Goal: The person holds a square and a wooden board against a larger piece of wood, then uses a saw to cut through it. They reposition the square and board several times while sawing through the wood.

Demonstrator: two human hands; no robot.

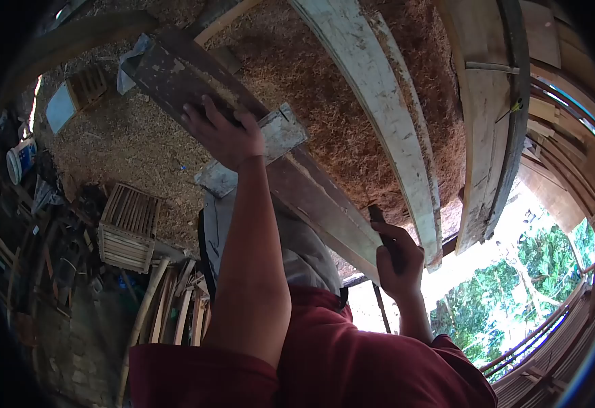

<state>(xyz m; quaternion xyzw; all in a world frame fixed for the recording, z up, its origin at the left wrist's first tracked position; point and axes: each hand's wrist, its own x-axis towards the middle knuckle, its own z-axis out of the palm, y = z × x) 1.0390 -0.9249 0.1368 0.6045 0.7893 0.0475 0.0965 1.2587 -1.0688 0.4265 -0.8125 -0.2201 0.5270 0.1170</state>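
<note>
A long dark brown plank (pixel 205 75) with a worn, scuffed face runs diagonally in front of me. My left hand (pixel 228 132) rests on it with the fingers spread, gripping nothing. Under that wrist a short, pale, stained board (pixel 284 130) lies crosswise over the plank. Near the plank's lower right end, my right hand (pixel 402 258) is closed around a dark, narrow piece (pixel 377 215) whose end points up and away from me. Its kind cannot be made out, as the fingers cover much of it.
Sawdust and shavings (pixel 263 85) cover the ground. Long pale curved boards (pixel 372 81) stand to the right, with a wide wooden panel (pixel 484 122) beyond them. A slatted wooden crate (pixel 131 224) sits at left, near upright wood strips (pixel 185 309) and a white bucket (pixel 20 162).
</note>
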